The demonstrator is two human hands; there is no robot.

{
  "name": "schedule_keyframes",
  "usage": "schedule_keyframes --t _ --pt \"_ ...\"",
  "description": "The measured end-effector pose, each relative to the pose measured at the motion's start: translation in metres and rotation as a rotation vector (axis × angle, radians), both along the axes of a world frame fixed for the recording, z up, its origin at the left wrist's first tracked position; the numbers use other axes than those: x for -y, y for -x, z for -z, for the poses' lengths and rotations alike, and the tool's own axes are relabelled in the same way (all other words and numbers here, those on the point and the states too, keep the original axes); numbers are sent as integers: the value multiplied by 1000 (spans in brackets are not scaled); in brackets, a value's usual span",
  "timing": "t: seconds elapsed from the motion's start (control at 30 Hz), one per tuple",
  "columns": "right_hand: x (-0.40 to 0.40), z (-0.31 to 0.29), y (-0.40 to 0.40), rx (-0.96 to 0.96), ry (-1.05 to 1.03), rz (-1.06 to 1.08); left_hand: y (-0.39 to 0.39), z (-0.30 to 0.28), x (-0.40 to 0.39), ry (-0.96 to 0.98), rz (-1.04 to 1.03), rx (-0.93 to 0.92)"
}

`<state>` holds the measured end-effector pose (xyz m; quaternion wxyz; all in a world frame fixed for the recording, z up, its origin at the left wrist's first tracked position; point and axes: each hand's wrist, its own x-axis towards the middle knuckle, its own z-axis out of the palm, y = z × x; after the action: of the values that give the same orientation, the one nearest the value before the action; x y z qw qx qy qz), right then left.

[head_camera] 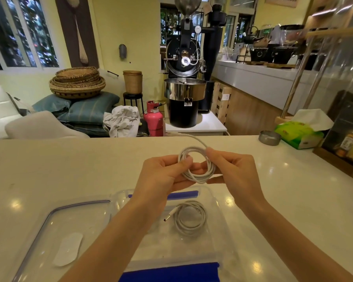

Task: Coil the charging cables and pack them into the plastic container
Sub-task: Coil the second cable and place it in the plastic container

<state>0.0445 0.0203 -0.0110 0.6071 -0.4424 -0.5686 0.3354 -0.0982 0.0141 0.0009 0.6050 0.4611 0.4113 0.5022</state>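
Observation:
Above the white counter both my hands hold a white charging cable (209, 170) wound into a small coil. My left hand (163, 176) pinches the coil's left side with thumb and fingers. My right hand (232, 169) pinches the right side, where the loose end (192, 137) runs up and off to the left. Below the hands stands the clear plastic container (222, 216) with blue clips. A second coiled white cable (190, 217) lies inside it, its USB plug pointing left.
The container's clear lid (55, 224) lies flat to the left of it. A metal ashtray (269, 137) and a green tissue box (300, 135) stand at the counter's far right. A wooden tray with bottles (346, 149) borders the right edge.

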Motion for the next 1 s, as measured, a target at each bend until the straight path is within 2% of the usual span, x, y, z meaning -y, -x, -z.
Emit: schedule_keyframes --t 0.13,0.27,0.4,0.6,0.77,1.0 --pt "-4 -5 -6 55 -106 3 2 1 -2 59 56 4" --pt "-7 -7 -12 -53 -86 -77 4 -1 -4 49 69 -16" --pt "-10 -11 -18 -94 -112 -21 8 -3 -6 31 -9 80" --pt "-10 -13 -25 167 -225 -28 12 -6 -7 28 -48 132" --pt "-8 -14 -25 183 -245 24 10 -3 -8 25 -82 125" --pt "-5 -13 -27 427 -302 174 9 -1 -4 -60 -133 74"
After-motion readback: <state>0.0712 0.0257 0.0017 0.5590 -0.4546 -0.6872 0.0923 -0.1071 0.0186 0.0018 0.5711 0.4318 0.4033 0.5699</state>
